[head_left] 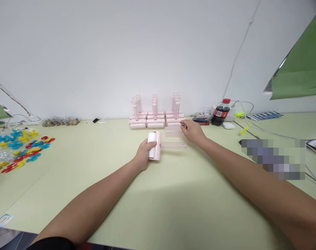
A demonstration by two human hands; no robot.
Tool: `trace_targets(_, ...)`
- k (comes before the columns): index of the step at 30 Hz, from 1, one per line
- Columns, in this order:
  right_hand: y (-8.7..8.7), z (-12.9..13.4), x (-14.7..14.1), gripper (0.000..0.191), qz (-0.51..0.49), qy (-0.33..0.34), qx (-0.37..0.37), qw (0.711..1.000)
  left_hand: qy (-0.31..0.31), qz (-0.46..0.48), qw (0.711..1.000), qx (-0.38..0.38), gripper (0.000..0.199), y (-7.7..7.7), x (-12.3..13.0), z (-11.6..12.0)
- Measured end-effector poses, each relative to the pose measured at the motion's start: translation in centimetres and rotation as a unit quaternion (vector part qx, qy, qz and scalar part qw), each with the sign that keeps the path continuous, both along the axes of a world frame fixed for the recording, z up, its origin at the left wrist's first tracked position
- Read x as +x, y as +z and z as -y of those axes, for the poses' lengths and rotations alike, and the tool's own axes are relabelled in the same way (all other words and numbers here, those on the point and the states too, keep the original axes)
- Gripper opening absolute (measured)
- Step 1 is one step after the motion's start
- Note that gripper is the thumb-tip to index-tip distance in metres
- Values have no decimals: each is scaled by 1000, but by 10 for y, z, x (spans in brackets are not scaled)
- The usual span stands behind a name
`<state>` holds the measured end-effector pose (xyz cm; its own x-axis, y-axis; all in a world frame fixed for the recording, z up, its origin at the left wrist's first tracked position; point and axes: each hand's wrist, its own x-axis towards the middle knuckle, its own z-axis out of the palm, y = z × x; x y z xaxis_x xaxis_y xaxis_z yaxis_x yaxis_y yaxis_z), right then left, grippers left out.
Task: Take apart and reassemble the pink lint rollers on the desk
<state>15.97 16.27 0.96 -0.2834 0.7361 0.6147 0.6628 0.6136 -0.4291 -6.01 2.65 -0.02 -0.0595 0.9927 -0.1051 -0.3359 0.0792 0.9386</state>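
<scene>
Gripping the pink lint roller [158,150] in the left hand [143,154], with its head running front to back and handle [173,146] out rightward. Pinching the clear cover [172,131] in the right hand [193,131], beyond the roller's handle, crosswise to its head.

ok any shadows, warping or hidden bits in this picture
Head view: soft shadow lies over the near part of the table; pixel blocks hide something at right; forearms look stretched; the white roll in the left hand shows little surface detail.
</scene>
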Motion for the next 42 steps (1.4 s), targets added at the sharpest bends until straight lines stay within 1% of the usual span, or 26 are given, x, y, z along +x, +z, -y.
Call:
trace_targets(1, 0, 6, 0, 20, -15, -6, -5, 1000, 4, 5, 1000, -1, 38, -1, 0, -1)
trace_targets(3, 3, 22, 1, 19, -85, -5, -43, 995, 17, 18, 1000, -3, 37, -2, -1, -3)
trace_targets(4, 4, 33, 2, 19, -172, 13, -104, 980, 25, 25, 999, -3, 36, -3, -1, -4)
trace_targets(5, 7, 45, 3, 20, -265, 40, -170, 948, 32, 31, 999, -2, 35, -4, -1, -5)
trace_targets(6, 10, 57, 4, 21, -335, 70, -224, 913, 38, 35, 999, -1, 35, -4, -1, -6)
trace_targets(7, 12, 69, 5, 21, -383, 88, -265, 881, 38, 35, 999, 0, 35, -5, -2, -6)
trace_targets(8, 15, 80, 6, 21, -412, 103, -294, 856, 34, 32, 999, 2, 35, -5, -2, -6)
trace_targets(10, 19, 99, 7, 22, -447, 118, -330, 823, 18, 18, 1000, 9, 36, -5, -2, -5)
trace_targets(12, 21, 111, 7, 22, -455, 129, -352, 808, 6, 6, 1000, 16, 35, -5, -3, -4)
trace_targets(14, 21, 117, 7, 21, -446, 139, -368, 804, 6, 0, 1000, 18, 34, -4, -3, -3)
trace_targets(17, 17, 119, 7, 18, -433, 160, -386, 799, 8, -5, 1000, 17, 34, -2, -3, -1)
trace_targets(19, 14, 118, 7, 16, -436, 180, -401, 786, 5, -13, 1000, 21, 35, 0, -2, 0)
trace_targets(21, 10, 118, 7, 15, -443, 197, -428, 763, -11, -28, 999, 29, 37, -1, -1, 1)
trace_targets(23, 7, 119, 6, 15, -435, 215, -474, 735, -21, -51, 997, 45, 38, -2, 0, 2)
trace_targets(25, 3, 121, 6, 16, -409, 234, -527, 707, -12, -79, 995, 63, 38, -4, 0, 3)
trace_targets(27, 1, 123, 7, 24, -377, 252, -569, 686, 4, -107, 991, 75, 38, -5, 0, 4)
trace_targets(30, 0, 124, 10, 36, -349, 276, -608, 658, 8, -142, 987, 80, 38, -5, -1, 5)
trace_targets(32, 0, 123, 13, 37, -340, 301, -628, 632, 7, -158, 984, 83, 39, -4, -3, 5)
trace_targets(35, 1, 121, 16, 33, -345, 328, -645, 598, 2, -174, 981, 88, 40, -3, -4, 5)
trace_targets(37, 2, 120, 16, 33, -355, 335, -650, 583, -2, -184, 979, 91, 41, -4, -4, 4)
trace_targets(42, 4, 123, 12, 44, -395, 335, -659, 545, -1, -201, 975, 96, 42, -4, -1, 5)
